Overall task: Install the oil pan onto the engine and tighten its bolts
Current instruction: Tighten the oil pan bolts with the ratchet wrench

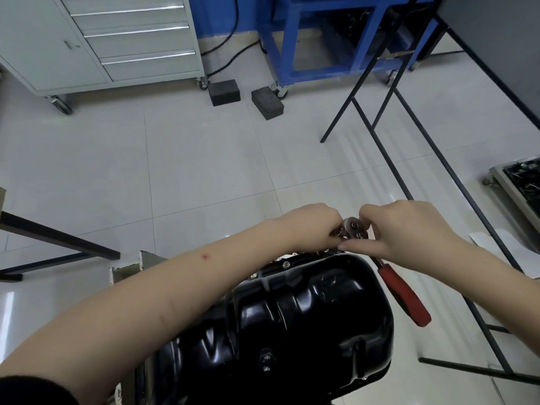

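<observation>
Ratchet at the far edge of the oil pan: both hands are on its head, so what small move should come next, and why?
Probably slide the right hand down to the red handle and swing it. Both hands pinch the ratchet head over the far flange of the oil pan, and the handle hangs free, so nothing can turn a bolt yet.

Bright, even indoor light; glare on glossy oil pan (pixel 306 311), wide-angle edge bending

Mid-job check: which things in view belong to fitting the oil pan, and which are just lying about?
In use:
black oil pan
ratchet with red handle, gripped by left hand and right hand
bolts on the pan's edge

Lying about:
two dark blocks
grey drawer cabinet
blue frame
</observation>
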A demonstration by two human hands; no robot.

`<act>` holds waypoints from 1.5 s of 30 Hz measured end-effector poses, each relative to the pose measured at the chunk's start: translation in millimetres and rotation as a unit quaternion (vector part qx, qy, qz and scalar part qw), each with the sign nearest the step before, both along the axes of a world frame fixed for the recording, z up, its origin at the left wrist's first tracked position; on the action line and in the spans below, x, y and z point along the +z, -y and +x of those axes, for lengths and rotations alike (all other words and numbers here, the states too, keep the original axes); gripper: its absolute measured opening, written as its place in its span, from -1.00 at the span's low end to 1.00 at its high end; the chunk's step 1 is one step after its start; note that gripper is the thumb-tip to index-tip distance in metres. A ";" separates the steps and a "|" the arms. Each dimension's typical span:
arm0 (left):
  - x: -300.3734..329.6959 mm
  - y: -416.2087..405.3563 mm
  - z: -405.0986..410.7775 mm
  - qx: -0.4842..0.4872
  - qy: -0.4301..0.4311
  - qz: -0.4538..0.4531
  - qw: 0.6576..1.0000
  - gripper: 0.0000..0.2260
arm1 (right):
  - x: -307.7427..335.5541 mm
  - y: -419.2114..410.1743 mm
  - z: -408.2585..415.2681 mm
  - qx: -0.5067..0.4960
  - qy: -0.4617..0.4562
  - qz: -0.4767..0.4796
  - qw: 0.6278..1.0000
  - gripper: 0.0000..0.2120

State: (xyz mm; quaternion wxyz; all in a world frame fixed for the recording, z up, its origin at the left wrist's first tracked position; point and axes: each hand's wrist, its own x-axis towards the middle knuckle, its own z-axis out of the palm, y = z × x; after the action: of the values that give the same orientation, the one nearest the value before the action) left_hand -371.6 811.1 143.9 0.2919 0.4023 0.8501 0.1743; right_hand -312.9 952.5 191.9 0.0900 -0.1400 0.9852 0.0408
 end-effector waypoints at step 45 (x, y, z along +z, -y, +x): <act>-11.2 -0.8 -9.5 0.025 0.035 0.073 0.996 -0.68 | 10.3 -5.7 -23.8 0.033 0.063 0.037 0.997 -0.65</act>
State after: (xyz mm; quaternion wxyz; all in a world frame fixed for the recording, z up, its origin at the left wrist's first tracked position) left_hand -381.0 811.9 132.6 0.2870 0.3946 0.8343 0.2567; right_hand -336.7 958.2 202.2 0.1558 -0.1714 0.9702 0.0713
